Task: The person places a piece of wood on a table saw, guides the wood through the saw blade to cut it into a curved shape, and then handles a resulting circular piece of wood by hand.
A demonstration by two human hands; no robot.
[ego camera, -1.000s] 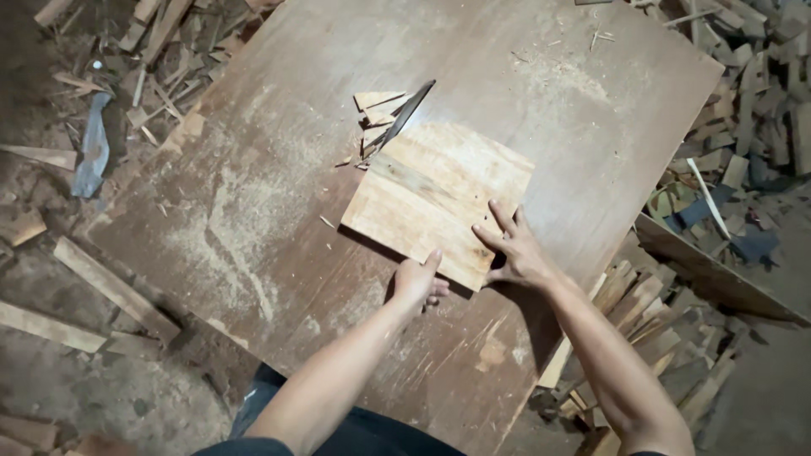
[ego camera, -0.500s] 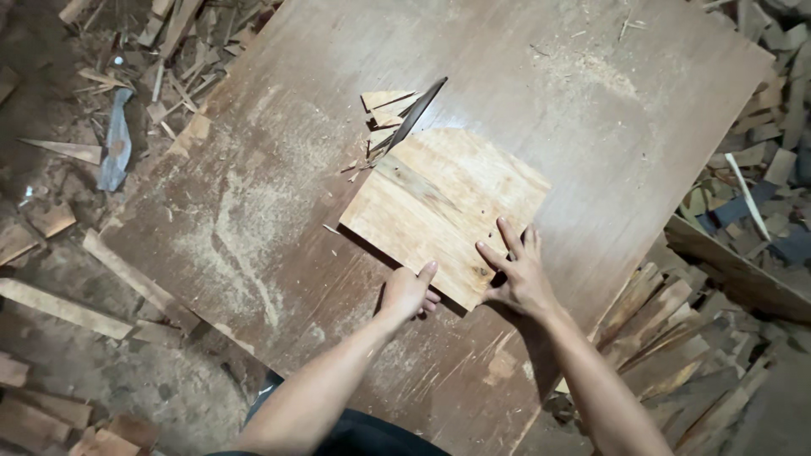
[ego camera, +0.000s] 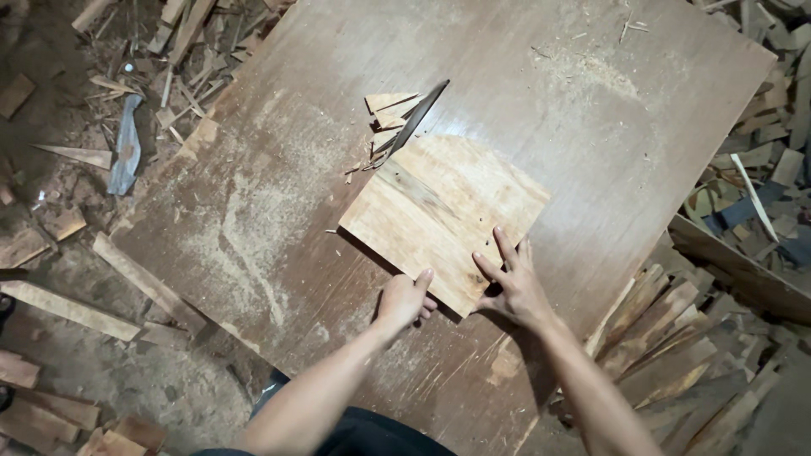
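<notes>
At the far left, the dirt floor (ego camera: 101, 371) is littered with wood scraps (ego camera: 127, 279), long offcut strips and a crumpled grey-blue rag (ego camera: 127, 152) lying among splinters. A large, worn brown tabletop (ego camera: 279, 211) fills the middle of the view, dusted with pale sawdust (ego camera: 236, 245) on its left half and again near its far right corner.

On the tabletop, a saw blade (ego camera: 416, 116) stands up through the surface, thin and dark, angled away from the person. Just left of the blade lie a few small triangular offcuts (ego camera: 387, 108), touching one another. A light-coloured plywood board (ego camera: 443, 215) lies flat with its far corner right at the blade.

The left hand (ego camera: 404, 300) sits at the board's near edge, fingers curled under and the thumb resting on top, pinching the edge. Just to its right, the right hand (ego camera: 509, 283) presses down on the near right corner of the board with the palm low and the fingers spread wide, holding nothing between them. Both forearms reach in from the bottom of the view.

Past the tabletop's right edge, a stack of cut wooden slats (ego camera: 667, 329) leans beside it, and further right more offcuts (ego camera: 760, 169) are heaped on the floor.
</notes>
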